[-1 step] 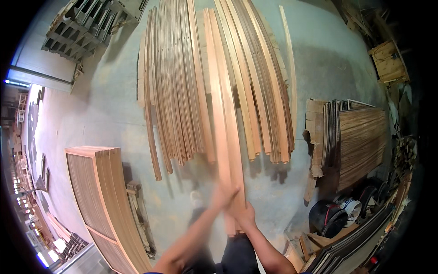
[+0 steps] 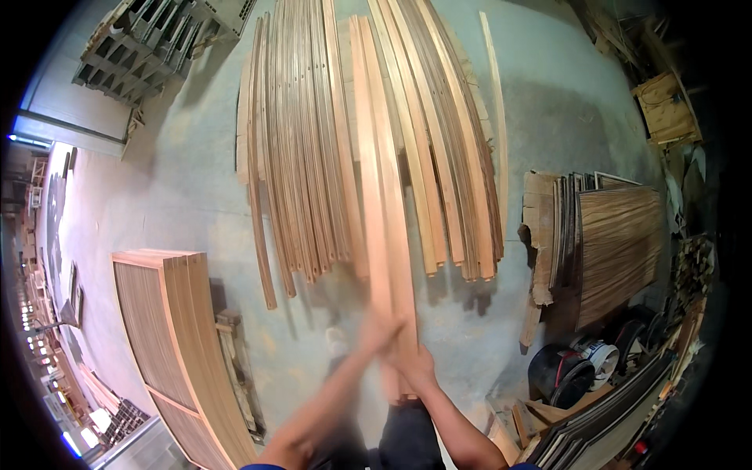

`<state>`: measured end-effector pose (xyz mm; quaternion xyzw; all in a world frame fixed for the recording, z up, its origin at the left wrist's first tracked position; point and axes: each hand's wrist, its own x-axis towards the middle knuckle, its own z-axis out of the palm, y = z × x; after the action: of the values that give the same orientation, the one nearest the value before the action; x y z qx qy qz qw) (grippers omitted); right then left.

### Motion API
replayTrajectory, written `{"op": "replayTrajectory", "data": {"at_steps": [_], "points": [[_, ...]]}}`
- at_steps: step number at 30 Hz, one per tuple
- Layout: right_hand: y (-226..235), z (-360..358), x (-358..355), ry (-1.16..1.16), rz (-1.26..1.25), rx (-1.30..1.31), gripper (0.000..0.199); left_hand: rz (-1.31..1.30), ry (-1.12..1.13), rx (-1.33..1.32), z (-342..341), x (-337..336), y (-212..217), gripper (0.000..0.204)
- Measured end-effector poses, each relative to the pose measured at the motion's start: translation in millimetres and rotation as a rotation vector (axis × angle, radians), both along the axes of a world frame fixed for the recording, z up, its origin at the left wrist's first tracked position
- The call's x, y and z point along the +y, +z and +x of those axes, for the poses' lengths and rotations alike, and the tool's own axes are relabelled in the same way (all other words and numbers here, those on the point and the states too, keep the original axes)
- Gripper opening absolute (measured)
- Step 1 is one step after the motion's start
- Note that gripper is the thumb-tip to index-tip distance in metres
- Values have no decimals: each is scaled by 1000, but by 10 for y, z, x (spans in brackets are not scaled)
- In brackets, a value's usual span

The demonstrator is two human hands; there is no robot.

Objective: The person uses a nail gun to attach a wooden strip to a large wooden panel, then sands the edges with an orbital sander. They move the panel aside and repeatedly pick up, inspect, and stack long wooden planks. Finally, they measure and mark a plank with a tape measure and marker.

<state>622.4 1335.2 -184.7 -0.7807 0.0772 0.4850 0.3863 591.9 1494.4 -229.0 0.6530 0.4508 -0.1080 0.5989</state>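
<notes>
Two long, pale reddish wooden planks [image 2: 384, 211] run side by side from near my body to far over a wide spread of wooden strips. My left hand [image 2: 381, 330], blurred by motion, is closed over the planks near their close end, from the left. Slightly nearer to me, my right hand [image 2: 415, 368] grips the same planks from the right side. Part of its fingers is hidden behind the wood. The planks' near ends come just in front of my dark trousers [image 2: 407, 431].
Brown strips [image 2: 301, 157] lie in a row left of the planks, lighter strips [image 2: 442, 157] to the right. Slatted wooden frames [image 2: 184, 329] stand at the left. At right are stacked panels [image 2: 619, 251], black buckets [image 2: 560, 376] and leaning sheets [image 2: 611, 415].
The near part of the planks and both my hands have shifted very slightly to the left. My grip looks the same.
</notes>
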Motion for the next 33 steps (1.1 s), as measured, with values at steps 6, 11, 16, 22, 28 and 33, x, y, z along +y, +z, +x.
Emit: {"op": "replayTrajectory", "data": {"at_steps": [6, 11, 16, 22, 28, 33], "points": [[457, 195, 78, -71, 274, 205, 53, -257, 187, -123, -222, 483, 621, 43], [1393, 432, 211, -21, 339, 150, 47, -121, 139, -204, -174, 688, 1282, 41], [2208, 936, 147, -171, 482, 289, 44, -395, 257, -370, 73, 1137, 2291, 45], [3417, 1269, 582, -216, 660, 320, 37, -333, 313, -465, 547, 1251, 3125, 36], [4113, 1763, 887, -356, 985, 444, 42, -623, 372, -609, 1079, 1662, 3910, 38], [4710, 1940, 1152, -304, 1048, 289, 40, -575, 399, -740, 1387, 1951, 4283, 35]]}}
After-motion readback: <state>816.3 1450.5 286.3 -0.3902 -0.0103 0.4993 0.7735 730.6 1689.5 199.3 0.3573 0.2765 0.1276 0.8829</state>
